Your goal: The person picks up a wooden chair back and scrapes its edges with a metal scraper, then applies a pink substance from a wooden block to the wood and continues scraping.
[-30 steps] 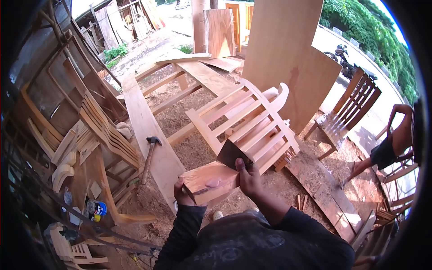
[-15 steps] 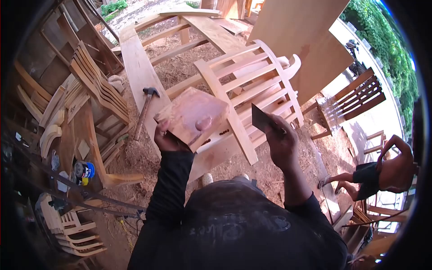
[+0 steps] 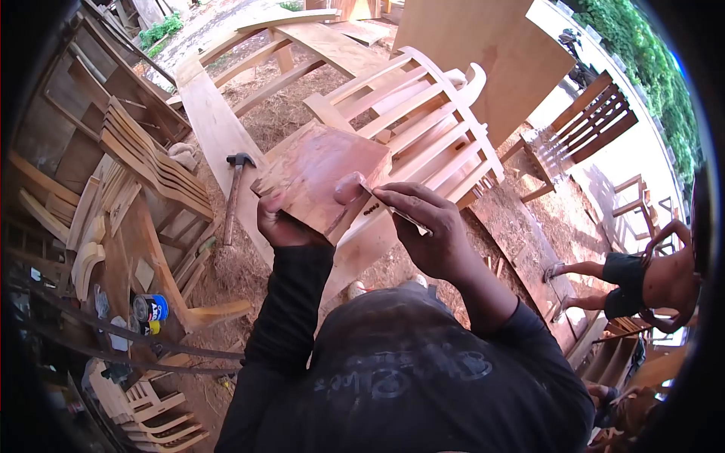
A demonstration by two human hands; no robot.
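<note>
My left hand [image 3: 283, 225] grips the near-left edge of a square wooden board [image 3: 313, 162] from below, its surface smeared pinkish. A lump of pinkish paste [image 3: 347, 190] sits near the board's right edge. In my right hand [image 3: 436, 235] is a thin flat scraper [image 3: 408, 220], pinched between thumb and fingers and seen nearly edge-on. Its tip is at the paste; whether it touches cannot be made out. Just beyond the board lies a slatted wooden chair frame [image 3: 423, 113], resting on a larger wooden frame [image 3: 215, 113].
A hammer [image 3: 236, 189] lies on the frame's left plank. Slatted chair parts [image 3: 155, 158] and a paint tin [image 3: 151, 307] stand at left. A large plywood sheet [image 3: 483, 60] leans behind. At right, another person [image 3: 642, 279] stands near a slatted chair [image 3: 581, 121].
My right hand has moved left with the scraper, bringing it from apart to the paste at the board's edge. The view has shifted slightly. My left hand still holds the board.
</note>
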